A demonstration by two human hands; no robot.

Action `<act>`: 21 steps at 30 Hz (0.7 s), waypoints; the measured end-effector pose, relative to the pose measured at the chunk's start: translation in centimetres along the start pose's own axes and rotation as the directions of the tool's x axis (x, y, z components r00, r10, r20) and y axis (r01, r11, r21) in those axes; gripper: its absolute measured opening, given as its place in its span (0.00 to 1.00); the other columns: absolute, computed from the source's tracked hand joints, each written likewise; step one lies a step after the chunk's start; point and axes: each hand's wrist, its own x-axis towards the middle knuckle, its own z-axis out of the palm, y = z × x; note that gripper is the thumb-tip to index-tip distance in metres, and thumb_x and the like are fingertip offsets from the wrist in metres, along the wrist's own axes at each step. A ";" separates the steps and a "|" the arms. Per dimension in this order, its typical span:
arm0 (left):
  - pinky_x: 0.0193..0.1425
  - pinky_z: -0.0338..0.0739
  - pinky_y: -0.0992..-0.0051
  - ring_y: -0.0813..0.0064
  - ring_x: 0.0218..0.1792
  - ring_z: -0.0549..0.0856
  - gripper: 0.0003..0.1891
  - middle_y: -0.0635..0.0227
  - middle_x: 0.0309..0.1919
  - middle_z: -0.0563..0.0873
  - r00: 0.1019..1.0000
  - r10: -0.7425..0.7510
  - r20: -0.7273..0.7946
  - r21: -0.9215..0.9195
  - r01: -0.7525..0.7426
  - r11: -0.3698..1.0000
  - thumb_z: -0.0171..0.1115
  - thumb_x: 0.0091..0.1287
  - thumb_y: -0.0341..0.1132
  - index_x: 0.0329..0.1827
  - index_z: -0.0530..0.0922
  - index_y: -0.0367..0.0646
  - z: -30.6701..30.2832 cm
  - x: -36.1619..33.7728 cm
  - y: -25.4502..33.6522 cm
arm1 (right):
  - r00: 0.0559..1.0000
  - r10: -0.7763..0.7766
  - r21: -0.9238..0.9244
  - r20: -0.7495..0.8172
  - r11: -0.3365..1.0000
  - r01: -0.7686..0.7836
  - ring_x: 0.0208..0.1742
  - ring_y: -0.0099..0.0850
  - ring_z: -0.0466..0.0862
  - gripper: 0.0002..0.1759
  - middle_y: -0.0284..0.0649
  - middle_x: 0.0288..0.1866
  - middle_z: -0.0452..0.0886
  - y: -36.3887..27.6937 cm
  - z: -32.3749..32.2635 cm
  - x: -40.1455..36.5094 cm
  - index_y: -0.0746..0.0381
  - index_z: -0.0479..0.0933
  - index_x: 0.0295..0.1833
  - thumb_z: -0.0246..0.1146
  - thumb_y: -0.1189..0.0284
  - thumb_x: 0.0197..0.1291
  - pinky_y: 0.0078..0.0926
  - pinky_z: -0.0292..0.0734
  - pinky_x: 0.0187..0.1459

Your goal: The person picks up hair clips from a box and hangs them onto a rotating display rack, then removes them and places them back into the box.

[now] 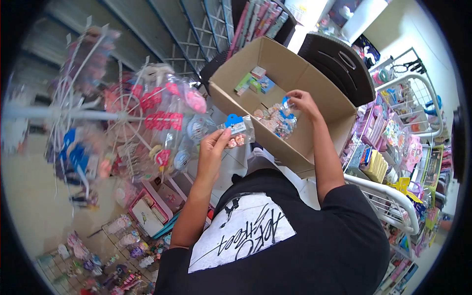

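Note:
My left hand (212,150) pinches a small clear plastic packet (238,132) with a blue and white header card and pinkish pieces inside. It is held just outside the near left side of a large open cardboard box (322,81). Over the inside of the box, my right hand (304,104) has its fingers closed on the blue top of another clear packet (287,101). Below those fingers lies a heap of similar packets (278,122), with pink and blue pieces showing. Small boxes in green, blue and pink (255,82) sit deeper in the carton.
A rotating rack hung with bagged accessories (162,105) stands close on my left. White wire shelving (393,201) full of goods runs along my right. A dark plastic chair (339,64) and rolled patterned paper (258,22) are behind the box. Notebooks (150,214) lie at lower left.

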 end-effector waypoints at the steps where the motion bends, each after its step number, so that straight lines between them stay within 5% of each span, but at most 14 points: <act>1: 0.49 0.78 0.75 0.76 0.39 0.86 0.13 0.62 0.36 0.89 0.999 0.039 0.009 0.011 -0.039 0.999 0.54 0.78 0.35 0.43 0.83 0.33 0.0 -1.1 1.0 | 1.000 -0.027 -0.011 0.016 1.000 0.027 0.35 0.23 0.84 0.12 0.35 0.37 0.86 -3.5 1.1 -1.2 0.64 0.84 0.48 0.68 0.72 0.60 0.20 0.79 0.37; 3: 0.48 0.78 0.77 0.78 0.38 0.86 0.12 0.63 0.37 0.89 0.988 0.152 0.007 0.085 -0.152 0.985 0.55 0.77 0.33 0.42 0.83 0.33 0.1 -4.1 3.0 | 0.983 -0.177 0.219 0.048 0.962 0.162 0.39 0.21 0.84 0.13 0.34 0.41 0.86 -9.6 4.0 -3.9 0.65 0.82 0.50 0.69 0.75 0.60 0.20 0.79 0.44; 6: 0.45 0.78 0.75 0.76 0.37 0.86 0.10 0.62 0.36 0.89 0.928 0.368 0.063 0.422 -0.358 0.833 0.54 0.75 0.30 0.41 0.83 0.33 -1.3 -10.0 8.9 | 0.846 -0.444 0.102 0.295 0.895 0.434 0.44 0.19 0.83 0.12 0.33 0.43 0.84 -16.0 9.1 -7.6 0.65 0.81 0.51 0.70 0.78 0.61 0.19 0.78 0.48; 7: 0.44 0.79 0.73 0.75 0.37 0.86 0.10 0.60 0.36 0.89 0.726 0.673 0.138 0.503 -0.637 0.584 0.54 0.75 0.31 0.41 0.82 0.34 -1.9 -11.7 11.1 | 0.820 -0.476 0.121 0.318 0.878 0.463 0.44 0.19 0.83 0.12 0.33 0.43 0.84 -18.2 11.0 -9.2 0.65 0.81 0.51 0.70 0.78 0.61 0.19 0.78 0.48; 8: 0.43 0.79 0.71 0.73 0.36 0.86 0.10 0.58 0.36 0.88 0.433 0.868 0.246 0.547 -0.800 0.244 0.54 0.75 0.31 0.41 0.82 0.35 -2.6 -13.4 12.5 | 0.773 -0.501 0.155 0.390 0.863 0.481 0.45 0.20 0.83 0.12 0.33 0.44 0.85 -20.4 13.0 -11.2 0.66 0.81 0.51 0.69 0.78 0.62 0.20 0.78 0.49; 10: 0.41 0.80 0.72 0.71 0.34 0.85 0.11 0.54 0.42 0.87 0.213 0.974 0.077 0.585 -0.801 0.129 0.53 0.75 0.32 0.41 0.81 0.35 -5.0 -17.0 14.1 | 0.691 -0.541 0.194 0.480 0.833 0.518 0.47 0.20 0.83 0.11 0.34 0.45 0.86 -24.2 16.5 -14.7 0.66 0.81 0.51 0.68 0.78 0.63 0.22 0.79 0.50; 12: 0.37 0.78 0.76 0.74 0.31 0.81 0.12 0.50 0.55 0.83 0.105 0.981 -0.163 0.671 -0.717 0.188 0.52 0.77 0.35 0.43 0.77 0.33 -6.4 -19.1 16.0 | 0.571 -0.658 0.332 0.491 0.747 0.576 0.48 0.20 0.83 0.11 0.35 0.45 0.85 -27.3 19.5 -17.5 0.67 0.80 0.51 0.68 0.78 0.64 0.20 0.78 0.51; 16: 0.37 0.79 0.80 0.83 0.32 0.80 0.13 0.53 0.62 0.80 0.146 0.916 -0.374 0.654 -0.658 0.373 0.50 0.77 0.34 0.50 0.78 0.31 -9.5 -20.0 17.8 | 0.384 -0.850 0.554 0.361 0.527 0.645 0.48 0.19 0.82 0.11 0.35 0.45 0.85 -31.0 24.8 -20.1 0.68 0.80 0.51 0.68 0.78 0.64 0.19 0.76 0.51; 18: 0.35 0.80 0.78 0.84 0.32 0.82 0.12 0.52 0.63 0.78 0.221 0.879 -0.423 0.609 -0.649 0.456 0.50 0.76 0.32 0.39 0.78 0.33 -10.4 -19.6 18.1 | 0.393 -0.837 0.519 0.381 0.545 0.658 0.47 0.20 0.82 0.12 0.35 0.45 0.85 -32.3 26.4 -20.4 0.68 0.80 0.51 0.69 0.78 0.63 0.20 0.76 0.51; 21: 0.34 0.79 0.81 0.84 0.33 0.82 0.10 0.53 0.63 0.78 0.286 0.865 -0.412 0.560 -0.669 0.488 0.51 0.77 0.30 0.45 0.79 0.32 -11.1 -19.3 17.7 | 0.402 -0.829 0.524 0.389 0.558 0.644 0.45 0.19 0.81 0.13 0.35 0.45 0.85 -32.6 27.9 -20.2 0.68 0.81 0.52 0.70 0.78 0.63 0.19 0.76 0.50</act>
